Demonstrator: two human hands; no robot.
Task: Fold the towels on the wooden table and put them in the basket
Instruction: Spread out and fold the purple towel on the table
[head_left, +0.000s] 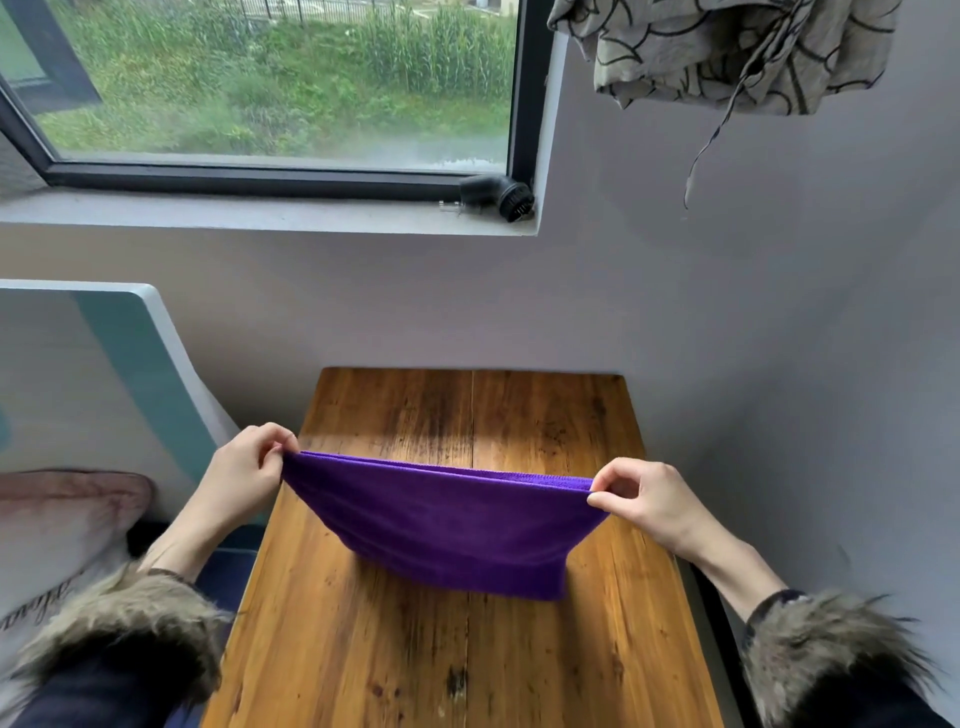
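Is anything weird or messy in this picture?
A bit. A patterned cloth hangs bunched up high on the wall, with a thin string dangling from it. A small black gadget lies tipped on its side on the windowsill. The purple towel looks fine, held by the left hand and right hand above the table.
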